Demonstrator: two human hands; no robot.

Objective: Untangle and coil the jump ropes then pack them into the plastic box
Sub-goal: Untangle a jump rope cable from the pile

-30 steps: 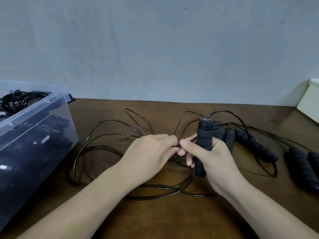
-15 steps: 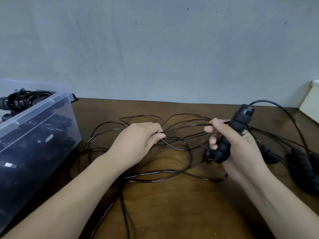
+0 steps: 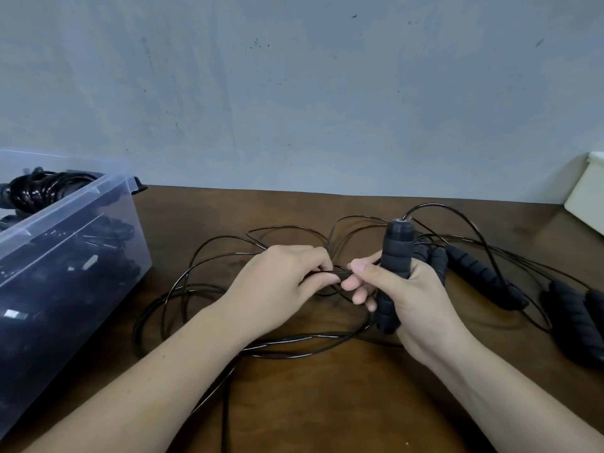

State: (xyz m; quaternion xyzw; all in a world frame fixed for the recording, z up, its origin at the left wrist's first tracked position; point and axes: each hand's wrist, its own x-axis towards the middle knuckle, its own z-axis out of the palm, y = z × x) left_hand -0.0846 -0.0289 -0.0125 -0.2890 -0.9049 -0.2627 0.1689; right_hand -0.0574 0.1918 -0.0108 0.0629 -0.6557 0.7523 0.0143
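Thin black jump rope cord (image 3: 209, 256) lies in tangled loops across the brown table (image 3: 327, 403). My right hand (image 3: 415, 305) grips a black foam handle (image 3: 394, 259) upright, with its thumb and forefinger also on the cord. My left hand (image 3: 277, 282) pinches a bundle of cord strands right beside the right thumb. More black foam handles (image 3: 483, 276) lie on the table to the right, with another pair (image 3: 575, 318) near the right edge. The clear plastic box (image 3: 81, 230) at the left holds several coiled black ropes.
A white container (image 3: 588, 197) stands at the far right against the grey wall. Cord loops trail toward the table's front edge between my forearms.
My right hand swung out to the right with the handle, then came back to the middle. My left hand now pinches the cord next to it again.
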